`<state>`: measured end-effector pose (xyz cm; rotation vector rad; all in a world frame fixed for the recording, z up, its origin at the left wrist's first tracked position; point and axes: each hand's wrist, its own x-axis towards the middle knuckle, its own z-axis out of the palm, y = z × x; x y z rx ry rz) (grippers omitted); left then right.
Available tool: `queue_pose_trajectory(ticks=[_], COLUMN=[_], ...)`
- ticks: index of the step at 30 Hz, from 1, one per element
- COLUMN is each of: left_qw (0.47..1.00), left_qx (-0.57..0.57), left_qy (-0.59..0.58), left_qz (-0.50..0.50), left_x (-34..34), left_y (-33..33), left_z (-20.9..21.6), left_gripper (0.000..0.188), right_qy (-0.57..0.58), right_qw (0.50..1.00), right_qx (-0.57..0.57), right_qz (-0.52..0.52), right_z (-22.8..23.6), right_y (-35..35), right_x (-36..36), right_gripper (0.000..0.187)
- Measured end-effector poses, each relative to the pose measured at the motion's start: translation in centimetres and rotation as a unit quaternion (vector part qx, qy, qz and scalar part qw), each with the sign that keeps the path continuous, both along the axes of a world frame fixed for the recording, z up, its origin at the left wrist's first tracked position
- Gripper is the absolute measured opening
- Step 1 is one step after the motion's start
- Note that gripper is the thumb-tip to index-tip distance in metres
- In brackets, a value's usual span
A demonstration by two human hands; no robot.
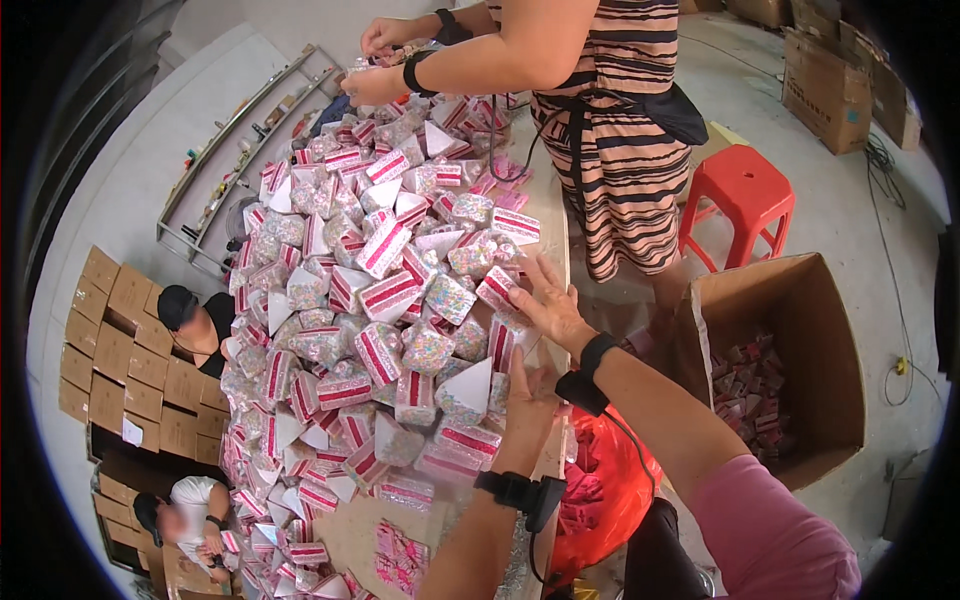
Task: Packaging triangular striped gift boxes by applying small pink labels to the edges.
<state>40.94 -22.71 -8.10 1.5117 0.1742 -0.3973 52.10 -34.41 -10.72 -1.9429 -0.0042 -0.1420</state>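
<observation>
A large heap of cake-slice-shaped pieces [385, 245] in clear wrap covers the table, white with red stripes and coloured sprinkles. At the heap's right edge, my right hand [553, 310] has its fingers spread, the tips against one striped slice [497, 288]. Just nearer, my left hand [530, 398] is upright with fingers stretched, beside another striped slice [502, 342]. Neither hand visibly grips a piece, though the undersides are hidden. Dark bands with small devices sit on both my wrists.
A big cardboard box [845, 330] holding more pieces stands to the right, below a red stool [745, 195]. A red plastic bag [610, 480] hangs by the table edge. Pink packets [400, 560] lie nearby. A co-worker [610, 130] stands at the far end; two more people are at the left.
</observation>
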Motion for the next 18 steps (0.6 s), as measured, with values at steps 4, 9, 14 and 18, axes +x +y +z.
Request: queue_pose_trajectory(ticks=[4,9,14,18], left_qw=[0.998,0.998,0.990,0.987], left_qx=[0.013,0.003,0.056,0.089], left_qy=[-0.040,-0.017,-0.090,-0.096], left_qz=[-0.040,-0.053,-0.088,-0.090], left_x=[-0.4,0.0,-0.3,-1.4], left_y=[0.5,0.4,0.7,-0.4], left_z=[-1.0,-0.9,-2.3,-0.7], left_gripper=[0.099,0.098,0.097,0.087], right_qy=[-0.029,-0.013,-0.030,-0.081], right_qw=[0.999,0.987,0.998,0.991], right_qx=[0.003,-0.150,-0.053,0.087], right_qz=[-0.036,-0.049,-0.032,-0.062], right_z=[-0.7,-0.3,-0.2,-2.3], right_y=[0.6,1.6,0.8,-0.2], right_x=[-0.8,-0.5,-0.7,-0.5], right_gripper=[0.078,0.079,0.078,0.080])
